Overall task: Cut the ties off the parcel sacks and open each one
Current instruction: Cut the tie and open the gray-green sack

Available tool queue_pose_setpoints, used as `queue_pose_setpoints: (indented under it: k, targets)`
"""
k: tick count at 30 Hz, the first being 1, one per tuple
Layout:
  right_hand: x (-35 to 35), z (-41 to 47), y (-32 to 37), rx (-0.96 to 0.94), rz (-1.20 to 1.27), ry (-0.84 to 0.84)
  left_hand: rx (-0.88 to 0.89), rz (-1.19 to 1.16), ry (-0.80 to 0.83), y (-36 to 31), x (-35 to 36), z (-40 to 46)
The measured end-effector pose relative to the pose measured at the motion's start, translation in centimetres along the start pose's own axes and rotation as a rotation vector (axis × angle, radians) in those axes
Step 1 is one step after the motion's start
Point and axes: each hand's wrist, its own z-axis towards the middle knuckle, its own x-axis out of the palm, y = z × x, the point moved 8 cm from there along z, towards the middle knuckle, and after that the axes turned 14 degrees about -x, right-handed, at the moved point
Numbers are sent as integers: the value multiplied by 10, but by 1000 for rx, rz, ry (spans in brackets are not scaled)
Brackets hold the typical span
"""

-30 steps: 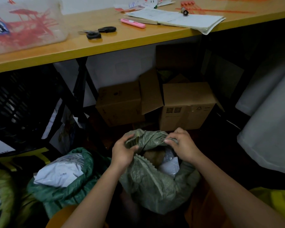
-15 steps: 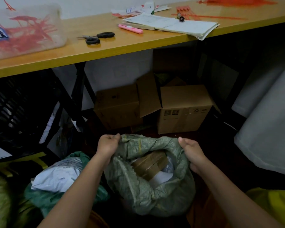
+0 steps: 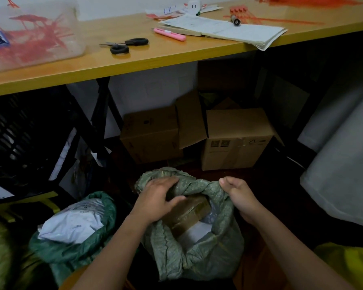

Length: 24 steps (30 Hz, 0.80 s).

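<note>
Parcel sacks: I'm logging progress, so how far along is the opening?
Done: the darker green sack on the left gapes open, white parcels showing. In hand: the left hand and right hand grip the rim of the grey-green sack, its mouth open on a brown taped parcel. Left: more sacks may sit at the frame edges; unclear.

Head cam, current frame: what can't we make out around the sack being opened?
- Lower contents of the grey-green sack: its own cloth hides all but a brown box and a white packet.
- Left hand fingertips: tucked in the sack's folds.
- Right hand grip: fingers curl out of sight behind the rim.
- Cut tie: none seen.
- Print on the papers: too small.
- Second sack: base lost in shadow.
</note>
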Motion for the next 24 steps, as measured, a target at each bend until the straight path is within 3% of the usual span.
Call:
queue_pose_setpoints:
  k: [3,6,10,13,16,18,21,24]
  targets:
    - [-2,-2,0,-15,47,39,-158,-136,-2,24,7,3]
    - [-5,-3,-2,-19,87,58,-203,-272,31,29,17,2]
    - [-10,-5,-12,62,105,31,-475,-802,-13,52,20,3]
    - [-20,-2,-16,87,-85,-9,-620,-1032,54,54,32,3]
    - [-25,2,-2,-78,-408,-30,-635,-991,81,46,34,4]
    - [-15,1,16,-283,-551,-2,-638,-986,72,43,33,4]
    - [16,-5,40,-556,-692,124,-666,-1000,61,43,34,2]
    - [41,-5,32,-582,-822,330,-716,-1052,42,49,35,1]
